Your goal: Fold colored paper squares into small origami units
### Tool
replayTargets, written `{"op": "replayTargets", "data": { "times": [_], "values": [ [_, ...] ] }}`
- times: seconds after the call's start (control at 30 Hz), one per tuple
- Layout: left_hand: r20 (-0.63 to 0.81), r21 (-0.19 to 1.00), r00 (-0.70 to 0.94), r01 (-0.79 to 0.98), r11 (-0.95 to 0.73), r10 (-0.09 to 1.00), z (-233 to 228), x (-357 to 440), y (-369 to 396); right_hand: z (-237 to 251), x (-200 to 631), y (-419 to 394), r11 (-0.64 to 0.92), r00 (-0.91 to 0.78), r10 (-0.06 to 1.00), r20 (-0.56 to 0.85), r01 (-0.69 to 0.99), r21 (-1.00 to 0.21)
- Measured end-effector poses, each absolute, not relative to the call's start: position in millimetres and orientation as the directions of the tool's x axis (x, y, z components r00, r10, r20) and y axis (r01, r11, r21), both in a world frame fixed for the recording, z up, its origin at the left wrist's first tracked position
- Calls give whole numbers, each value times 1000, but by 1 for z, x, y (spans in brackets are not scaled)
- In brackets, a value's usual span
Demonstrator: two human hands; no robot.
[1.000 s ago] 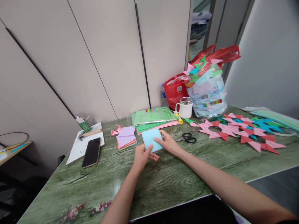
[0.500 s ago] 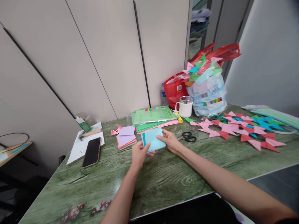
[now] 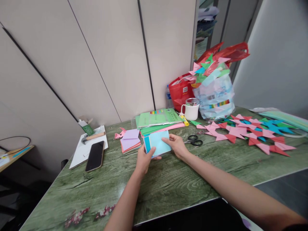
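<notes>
Blue paper [image 3: 158, 144]: a light blue sheet with a darker blue strip shown at its left edge, held just above the worktop [image 3: 168, 183] near its middle, in front of the paper packs.

Left hand [image 3: 143, 159]: grip closed on the lower left corner of the blue paper, thumb laid on top.

Right hand [image 3: 177, 145]: grip closed on the right edge of the blue paper, fingers laid over its face.

Folded squares [image 3: 130, 142]: a small stack, lilac on top with pink and orange below, set just left of the blue paper.

Paper packs [image 3: 157, 120]: green and pink sheets in a clear wrapper, laid flat behind the blue paper.

Scissors [image 3: 193, 140]: black-handled, laid flat just right of the right hand.

Mug [image 3: 192, 110]: white, stood behind the scissors, beside a yellow marker [image 3: 184, 121].

Folded stars [image 3: 247, 133]: pink, red, blue and green pointed shapes, spread over the right part of the worktop.

Bags [image 3: 209, 86]: one red, one clear, stood at the wall and filled with more folded shapes.

Phone [image 3: 95, 156]: dark, face up, laid at the left, partly on a white sheet [image 3: 79, 154].

Hammer [image 3: 92, 137]: small, wooden-handled, laid on the white sheet behind the phone.
</notes>
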State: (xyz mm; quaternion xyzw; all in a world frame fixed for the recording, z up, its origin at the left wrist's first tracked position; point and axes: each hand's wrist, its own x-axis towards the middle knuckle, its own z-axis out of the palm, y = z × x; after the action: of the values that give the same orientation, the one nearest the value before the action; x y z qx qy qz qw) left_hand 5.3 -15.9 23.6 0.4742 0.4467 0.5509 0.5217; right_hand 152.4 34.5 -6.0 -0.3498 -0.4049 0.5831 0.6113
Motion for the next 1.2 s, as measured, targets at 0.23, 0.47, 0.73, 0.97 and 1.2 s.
{"op": "replayTargets", "data": {
  "times": [0.23, 0.47, 0.73, 0.97, 1.2],
  "values": [
    [22, 972, -67, -230, -36, 998, 20, 5, -14, -6, 152, 34, 98, -5, 994, 111, -427, -899],
    [-18, 971, -92, -239, -4, 996, 20, 4, -13, -5, 154, 34, 71, -22, 996, 91, -451, -889],
    [-42, 965, -146, -263, 3, 988, 22, 5, -13, -9, 154, 36, 106, 6, 994, 113, -379, -919],
    [-43, 968, -167, -253, -1, 985, 21, 6, -11, -8, 151, 35, 137, -19, 988, 153, -353, -926],
    [-58, 967, -148, -255, 18, 987, 22, 6, -11, -7, 151, 33, 121, -17, 990, 137, -371, -921]
  ]
}}
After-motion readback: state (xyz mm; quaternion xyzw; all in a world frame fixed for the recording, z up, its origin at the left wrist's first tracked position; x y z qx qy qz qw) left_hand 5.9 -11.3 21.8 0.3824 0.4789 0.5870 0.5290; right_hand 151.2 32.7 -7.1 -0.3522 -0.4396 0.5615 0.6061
